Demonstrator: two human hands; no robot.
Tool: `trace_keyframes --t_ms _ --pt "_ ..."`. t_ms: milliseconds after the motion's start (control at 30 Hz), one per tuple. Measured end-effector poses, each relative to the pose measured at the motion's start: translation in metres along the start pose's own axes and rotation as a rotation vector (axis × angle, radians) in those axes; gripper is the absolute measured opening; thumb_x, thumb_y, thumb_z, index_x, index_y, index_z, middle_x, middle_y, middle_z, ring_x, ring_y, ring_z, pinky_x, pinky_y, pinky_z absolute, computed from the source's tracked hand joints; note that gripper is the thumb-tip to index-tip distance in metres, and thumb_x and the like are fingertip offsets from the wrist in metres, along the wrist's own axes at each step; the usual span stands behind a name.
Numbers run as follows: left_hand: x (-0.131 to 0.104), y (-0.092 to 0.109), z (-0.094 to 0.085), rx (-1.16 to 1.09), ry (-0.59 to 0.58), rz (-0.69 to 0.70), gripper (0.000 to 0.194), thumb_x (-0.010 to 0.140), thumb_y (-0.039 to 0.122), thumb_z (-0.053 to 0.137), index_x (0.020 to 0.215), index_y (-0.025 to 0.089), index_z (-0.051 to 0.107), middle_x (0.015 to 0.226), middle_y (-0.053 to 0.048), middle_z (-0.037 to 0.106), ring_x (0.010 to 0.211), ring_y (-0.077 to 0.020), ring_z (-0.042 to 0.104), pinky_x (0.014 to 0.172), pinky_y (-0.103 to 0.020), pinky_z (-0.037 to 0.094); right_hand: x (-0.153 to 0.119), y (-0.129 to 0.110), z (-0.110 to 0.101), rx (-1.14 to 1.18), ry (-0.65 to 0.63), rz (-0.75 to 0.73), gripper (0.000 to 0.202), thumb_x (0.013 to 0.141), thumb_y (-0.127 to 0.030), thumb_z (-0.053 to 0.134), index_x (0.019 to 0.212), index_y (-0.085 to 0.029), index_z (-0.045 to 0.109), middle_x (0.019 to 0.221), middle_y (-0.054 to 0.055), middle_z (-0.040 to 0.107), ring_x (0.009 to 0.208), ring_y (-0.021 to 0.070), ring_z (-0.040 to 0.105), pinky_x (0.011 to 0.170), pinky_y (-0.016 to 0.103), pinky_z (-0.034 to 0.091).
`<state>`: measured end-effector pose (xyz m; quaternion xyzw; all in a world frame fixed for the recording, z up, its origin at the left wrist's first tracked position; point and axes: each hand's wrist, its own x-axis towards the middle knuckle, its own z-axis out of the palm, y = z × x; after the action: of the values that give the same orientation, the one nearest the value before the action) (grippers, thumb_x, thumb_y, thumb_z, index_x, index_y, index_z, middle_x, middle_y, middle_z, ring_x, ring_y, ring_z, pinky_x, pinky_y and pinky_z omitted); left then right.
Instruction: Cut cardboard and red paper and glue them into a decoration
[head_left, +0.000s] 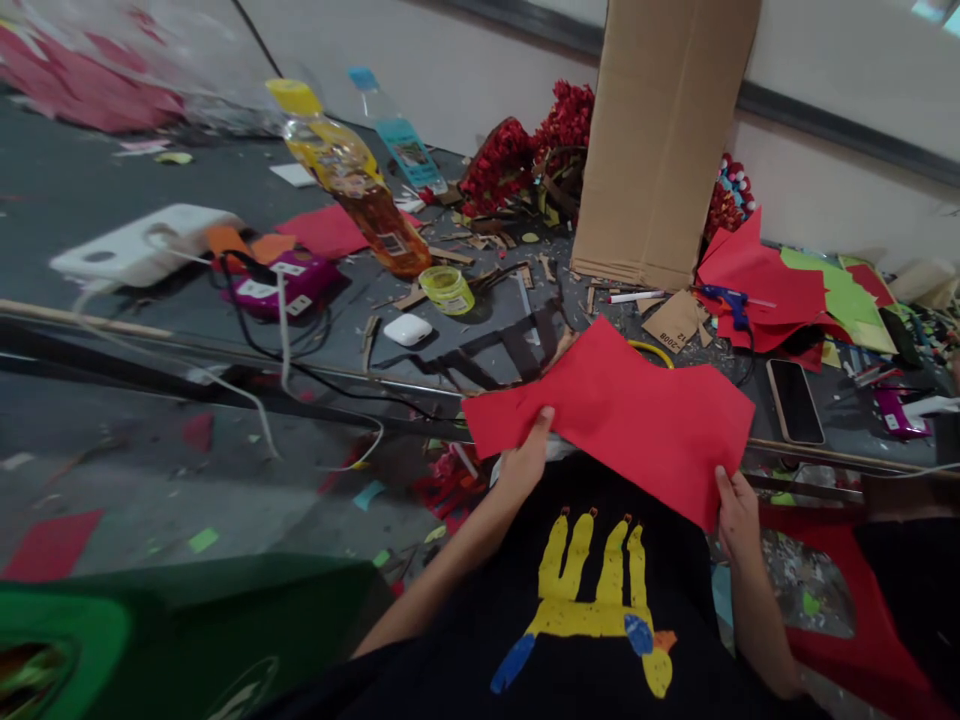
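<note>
A large cut sheet of red paper (630, 410) is stretched between my two hands, over my lap at the table's front edge. My left hand (529, 450) pinches its lower left part, thumb on top. At the lower right corner my right hand (737, 505) grips it the same way; the fingers beneath the paper are hidden. Behind the sheet lie a cut dark strip piece (502, 345), a yellow-lidded tub (447, 290) and a white earbud case (408, 330).
A tall cardboard piece (664, 140) leans on the wall. Bottles of amber drink (360, 190) and blue liquid (405, 145) stand left. A glue gun (727, 298) lies on red paper, near a phone (795, 402). Cables trail off the table (480, 240) edge; a green bin (97, 625) stands lower left.
</note>
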<state>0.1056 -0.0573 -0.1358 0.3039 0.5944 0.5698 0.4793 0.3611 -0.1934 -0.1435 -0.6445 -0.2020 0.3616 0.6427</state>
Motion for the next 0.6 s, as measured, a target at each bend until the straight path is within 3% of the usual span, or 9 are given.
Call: trace_keyframes --t_ms 133,233,300,433,600 --pt "0.030 0.032 0.006 -0.227 -0.060 -0.023 0.047 0.077 0.064 0.058 0.084 0.018 0.065 0.080 -0.006 0.071 0.090 -0.0243 0.069 0.077 -0.033 0.056 0.004 -0.008 0.004 0.135 0.116 0.022 0.039 0.068 -0.046 0.074 0.095 -0.018 0.069 0.094 0.003 0.073 0.085 0.0151 0.067 0.079 0.028 0.055" --pt "0.046 0.057 0.009 -0.394 -0.255 -0.101 0.049 0.085 0.062 0.047 0.093 0.018 0.067 0.109 -0.009 0.070 0.103 -0.0198 0.066 0.069 -0.022 0.055 0.010 -0.017 0.003 0.196 0.187 -0.031 0.041 0.068 -0.044 0.075 0.100 -0.020 0.067 0.096 0.002 0.073 0.088 0.0145 0.067 0.082 0.028 0.055" --pt "0.047 0.066 0.011 -0.412 -0.391 -0.186 0.047 0.087 0.058 0.045 0.099 0.018 0.067 0.124 -0.011 0.064 0.113 -0.0200 0.061 0.070 -0.021 0.055 0.014 -0.024 0.003 0.194 0.208 -0.086 0.045 0.068 -0.044 0.074 0.104 -0.019 0.066 0.096 0.003 0.073 0.093 0.0158 0.066 0.087 0.031 0.053" --pt "0.031 0.061 0.015 -0.302 -0.490 -0.225 0.042 0.079 0.047 0.059 0.108 0.017 0.065 0.120 -0.012 0.065 0.109 -0.0235 0.063 0.074 -0.027 0.055 0.019 -0.036 0.001 0.165 0.173 -0.110 0.046 0.063 -0.044 0.078 0.099 -0.018 0.068 0.092 0.004 0.073 0.093 0.0179 0.067 0.091 0.035 0.052" --pt "0.017 0.053 0.008 -0.161 -0.530 -0.161 0.041 0.059 0.037 0.081 0.091 0.016 0.069 0.083 -0.006 0.071 0.079 -0.0210 0.067 0.068 -0.027 0.053 0.021 -0.036 -0.020 0.085 0.039 -0.037 0.040 0.057 -0.040 0.082 0.089 -0.019 0.071 0.088 0.005 0.074 0.089 0.0201 0.068 0.085 0.035 0.053"
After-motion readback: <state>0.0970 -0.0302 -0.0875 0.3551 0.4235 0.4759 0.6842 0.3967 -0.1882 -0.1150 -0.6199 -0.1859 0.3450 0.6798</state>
